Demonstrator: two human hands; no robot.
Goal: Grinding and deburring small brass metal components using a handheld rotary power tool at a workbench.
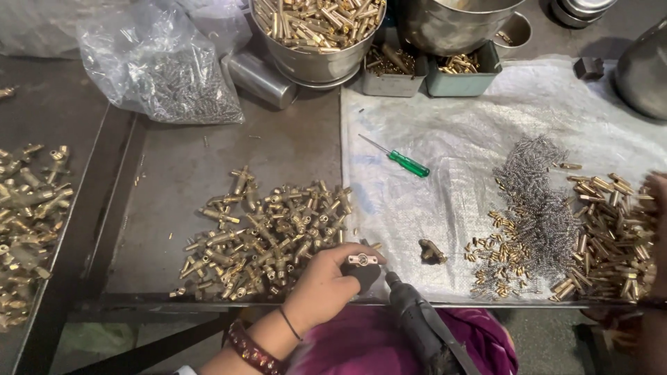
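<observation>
My left hand (pixel 326 285) sits at the near edge of the metal table (pixel 292 149), fingers closed on a small brass fitting (pixel 363 260). Just left of it lies a heap of brass valve fittings (pixel 267 232). Close to the hand, a dark power driver (pixel 411 309) pokes up from my lap, its tip near the held fitting. One loose brass fitting (pixel 432 251) lies on the white woven sheet (pixel 458 153). My right hand (pixel 659 208) shows only as a blurred sliver at the right edge, over a pile of brass pins (pixel 611 236).
A heap of small steel springs (pixel 538 201) and tiny brass pieces (pixel 497 257) lie on the sheet, with a green-handled screwdriver (pixel 406 163) further back. Steel bowls (pixel 316 35), small trays (pixel 462 69) and a plastic bag of springs (pixel 177 80) line the far side. More fittings (pixel 28 222) lie left.
</observation>
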